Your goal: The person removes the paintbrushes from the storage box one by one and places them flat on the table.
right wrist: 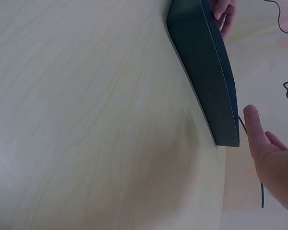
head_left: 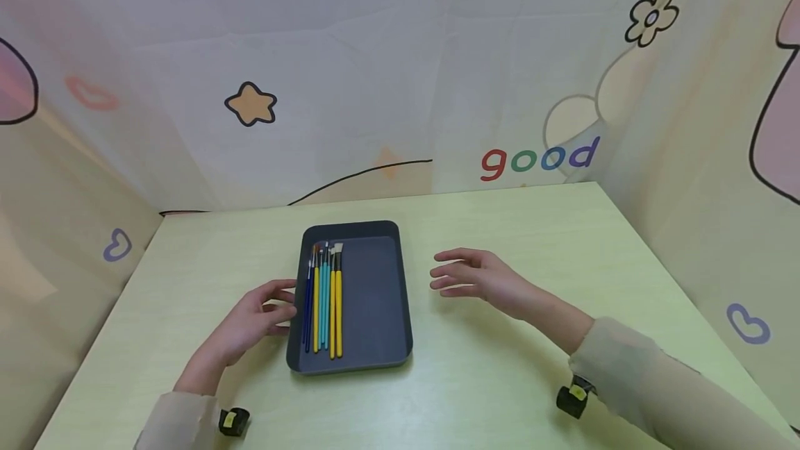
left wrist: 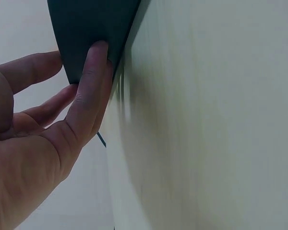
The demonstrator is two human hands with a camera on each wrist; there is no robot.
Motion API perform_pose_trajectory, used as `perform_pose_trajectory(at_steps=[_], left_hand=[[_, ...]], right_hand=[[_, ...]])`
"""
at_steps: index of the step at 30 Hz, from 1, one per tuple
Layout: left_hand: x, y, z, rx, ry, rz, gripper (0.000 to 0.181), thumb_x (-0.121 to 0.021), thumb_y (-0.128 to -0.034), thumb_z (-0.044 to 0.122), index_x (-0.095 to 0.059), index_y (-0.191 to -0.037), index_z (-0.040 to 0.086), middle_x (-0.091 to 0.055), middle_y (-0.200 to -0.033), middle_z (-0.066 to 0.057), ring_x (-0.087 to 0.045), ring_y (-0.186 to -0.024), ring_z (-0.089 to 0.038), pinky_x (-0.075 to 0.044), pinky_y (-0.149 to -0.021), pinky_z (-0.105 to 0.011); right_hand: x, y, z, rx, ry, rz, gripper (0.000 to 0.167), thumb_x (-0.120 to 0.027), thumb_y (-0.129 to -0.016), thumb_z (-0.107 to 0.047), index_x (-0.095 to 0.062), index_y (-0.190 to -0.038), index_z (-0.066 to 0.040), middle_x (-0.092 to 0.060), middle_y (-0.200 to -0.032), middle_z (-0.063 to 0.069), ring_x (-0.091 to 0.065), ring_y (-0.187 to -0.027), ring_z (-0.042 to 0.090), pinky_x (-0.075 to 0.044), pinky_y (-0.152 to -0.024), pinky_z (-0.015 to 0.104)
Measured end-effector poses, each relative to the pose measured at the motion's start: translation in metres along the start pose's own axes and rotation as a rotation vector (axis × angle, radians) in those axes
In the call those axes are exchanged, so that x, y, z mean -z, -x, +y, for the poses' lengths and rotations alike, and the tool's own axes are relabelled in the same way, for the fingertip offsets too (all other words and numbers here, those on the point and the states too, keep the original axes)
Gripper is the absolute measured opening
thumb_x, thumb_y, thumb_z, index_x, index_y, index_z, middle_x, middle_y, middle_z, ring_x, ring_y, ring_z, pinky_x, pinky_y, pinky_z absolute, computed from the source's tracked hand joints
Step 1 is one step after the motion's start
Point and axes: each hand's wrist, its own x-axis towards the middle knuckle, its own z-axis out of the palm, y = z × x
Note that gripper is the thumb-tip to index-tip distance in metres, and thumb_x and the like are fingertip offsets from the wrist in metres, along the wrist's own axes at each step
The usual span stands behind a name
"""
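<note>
A dark grey tray (head_left: 375, 297) lies on the table, with several brushes (head_left: 323, 301) side by side along its left part, handles dark blue, yellow and turquoise, bristles toward the back. The left hand (head_left: 253, 319) touches the tray's left wall; in the left wrist view, fingers (left wrist: 89, 91) of that hand rest against the outer side of the tray (left wrist: 93, 24). Right of the tray the right hand (head_left: 490, 282) hovers apart from it, fingers spread and slightly bent, holding nothing. In the right wrist view the right hand (right wrist: 273, 158) is beside one end of the tray (right wrist: 201, 62).
The pale wood-grain table (head_left: 500, 380) reaches a printed curtain (head_left: 350, 89) at the back, and similar cloth hangs at both sides. A small black device hangs at each wrist, one by the left sleeve (head_left: 234, 422) and one by the right sleeve (head_left: 573, 398).
</note>
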Motion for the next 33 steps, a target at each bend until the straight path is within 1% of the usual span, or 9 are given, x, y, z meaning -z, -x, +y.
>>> perform_pose_trajectory(at_steps=[3, 7, 10, 14, 17, 23, 27, 30, 33], left_hand=[[0.001, -0.001, -0.001, 0.004, -0.001, -0.001, 0.053, -0.058, -0.1036, 0.005, -0.04, -0.152, -0.001, -0.05, -0.133, -0.026, -0.06, -0.112, -0.034, -0.06, -0.086, -0.044], [0.001, -0.001, -0.002, -0.001, 0.002, -0.008, 0.052, -0.057, -0.104, 0.005, -0.039, -0.153, -0.001, -0.05, -0.133, -0.026, -0.06, -0.112, -0.035, -0.06, -0.087, -0.044], [0.001, -0.001, -0.003, -0.002, 0.002, -0.011, 0.052, -0.057, -0.1041, 0.005, -0.039, -0.152, -0.002, -0.05, -0.133, -0.026, -0.06, -0.113, -0.035, -0.06, -0.087, -0.045], [0.002, 0.0, -0.003, -0.001, 0.005, -0.015, 0.052, -0.057, -0.1043, 0.005, -0.039, -0.153, -0.002, -0.05, -0.134, -0.027, -0.059, -0.114, -0.035, -0.06, -0.087, -0.045], [0.002, 0.0, -0.003, 0.001, 0.011, -0.019, 0.052, -0.057, -0.1043, 0.005, -0.039, -0.153, -0.002, -0.05, -0.134, -0.027, -0.059, -0.114, -0.035, -0.06, -0.087, -0.045], [0.002, -0.001, -0.003, 0.007, 0.031, -0.032, 0.053, -0.057, -0.1046, 0.006, -0.037, -0.154, -0.001, -0.049, -0.135, -0.027, -0.059, -0.114, -0.035, -0.06, -0.087, -0.045], [0.003, 0.0, -0.004, 0.006, 0.041, -0.041, 0.054, -0.057, -0.1048, 0.006, -0.036, -0.154, -0.001, -0.048, -0.136, -0.029, -0.059, -0.115, -0.035, -0.06, -0.087, -0.045], [0.003, 0.0, -0.005, 0.01, 0.045, -0.044, 0.054, -0.056, -0.105, 0.006, -0.036, -0.154, 0.0, -0.048, -0.137, -0.029, -0.059, -0.115, -0.035, -0.06, -0.087, -0.045], [0.003, 0.0, -0.006, 0.019, 0.047, -0.049, 0.054, -0.057, -0.1051, 0.006, -0.036, -0.154, 0.0, -0.048, -0.137, -0.028, -0.058, -0.115, -0.035, -0.059, -0.088, -0.045]], right_hand=[[-0.009, -0.005, -0.004, 0.003, -0.017, 0.001, 0.049, -0.058, -0.106, -0.017, -0.044, -0.147, 0.005, -0.051, -0.144, 0.03, -0.055, -0.129, 0.044, -0.051, -0.102, 0.043], [-0.023, -0.01, -0.007, -0.004, -0.038, 0.024, 0.05, -0.062, -0.103, -0.012, -0.045, -0.147, 0.006, -0.048, -0.147, 0.03, -0.053, -0.132, 0.044, -0.052, -0.102, 0.041], [-0.033, -0.014, -0.009, -0.006, -0.055, 0.022, 0.053, -0.063, -0.103, -0.012, -0.043, -0.148, 0.008, -0.047, -0.148, 0.03, -0.053, -0.132, 0.04, -0.051, -0.103, 0.04], [-0.047, -0.019, -0.01, 0.004, -0.098, -0.01, 0.055, -0.06, -0.104, -0.011, -0.037, -0.15, 0.011, -0.044, -0.15, 0.031, -0.049, -0.137, 0.04, -0.049, -0.105, 0.041], [-0.057, -0.023, -0.01, 0.015, -0.122, -0.031, 0.055, -0.056, -0.105, -0.009, -0.035, -0.151, 0.012, -0.04, -0.153, 0.031, -0.043, -0.141, 0.042, -0.047, -0.107, 0.041], [-0.077, -0.031, -0.013, 0.028, -0.144, -0.033, 0.053, -0.052, -0.107, -0.01, -0.034, -0.151, 0.013, -0.035, -0.155, 0.031, -0.038, -0.144, 0.042, -0.045, -0.109, 0.041], [-0.091, -0.039, -0.012, -0.022, -0.17, -0.025, 0.053, -0.05, -0.108, -0.013, -0.033, -0.151, 0.013, -0.036, -0.155, 0.031, -0.039, -0.143, 0.041, -0.044, -0.11, 0.042], [-0.1, -0.045, -0.007, -0.077, -0.186, -0.022, 0.054, -0.049, -0.109, -0.015, -0.031, -0.152, 0.013, -0.037, -0.155, 0.031, -0.042, -0.142, 0.04, -0.045, -0.11, 0.043], [-0.107, -0.05, -0.002, -0.11, -0.217, -0.016, 0.055, -0.047, -0.109, -0.015, -0.029, -0.152, 0.015, -0.037, -0.154, 0.032, -0.042, -0.141, 0.041, -0.044, -0.11, 0.045]])
